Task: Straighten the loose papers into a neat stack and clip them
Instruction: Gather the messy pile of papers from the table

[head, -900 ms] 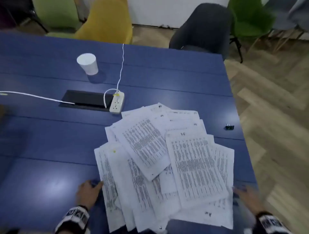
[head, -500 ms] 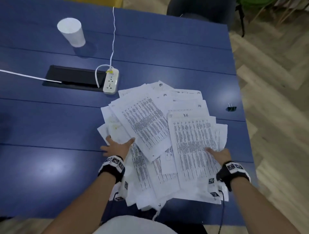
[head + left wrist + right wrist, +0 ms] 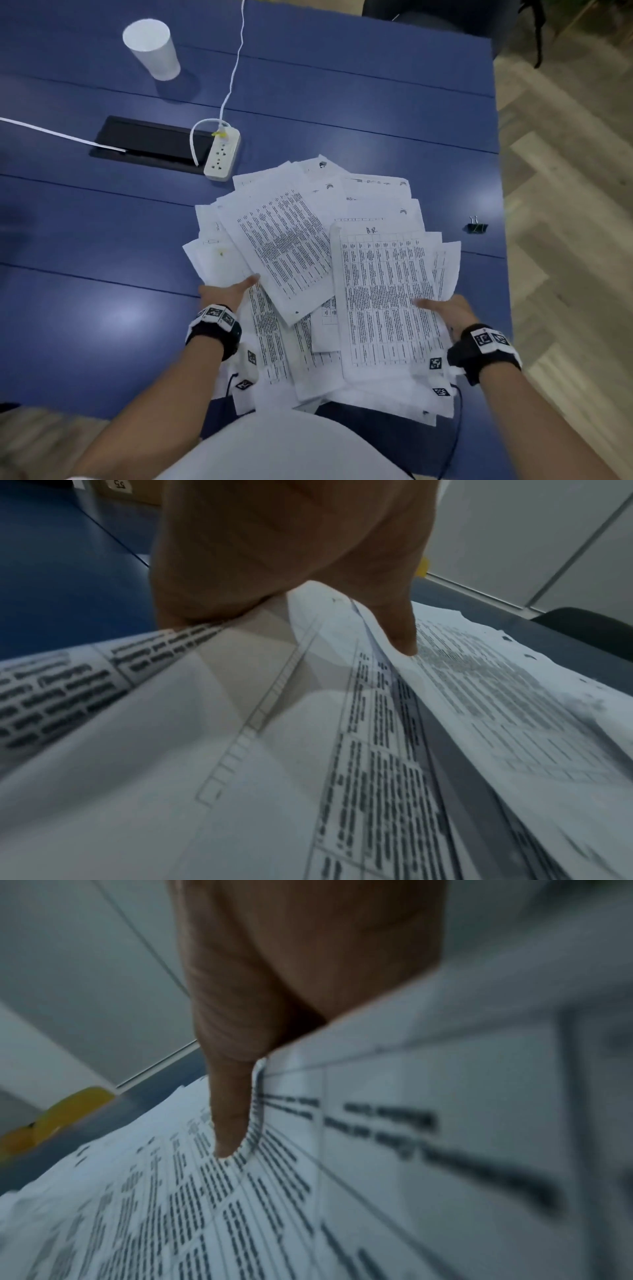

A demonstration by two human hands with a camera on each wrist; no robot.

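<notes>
A loose pile of printed papers point(image 3: 291, 240) lies fanned out on the blue table point(image 3: 85, 325), with its near sheets hanging over the front edge. My left hand point(image 3: 227, 291) holds the pile's left side. Its thumb point(image 3: 404, 642) lies on top of a sheet and the fingers are hidden under the papers point(image 3: 240, 750). My right hand point(image 3: 448, 308) holds the right side the same way, thumb point(image 3: 229, 1123) on the top printed sheet point(image 3: 205, 1204) and fingers hidden beneath. A black binder clip point(image 3: 477, 227) sits apart near the table's right edge.
A white paper cup point(image 3: 150, 48) stands at the back left. A white power strip point(image 3: 222, 156) with its cord lies just behind the pile, beside a black cable hatch point(image 3: 147, 144). The table's right edge drops to a wood floor point(image 3: 565, 240).
Both hands moved forward from the front edge onto the sides of the pile and took hold. The sheets have bunched slightly inward.
</notes>
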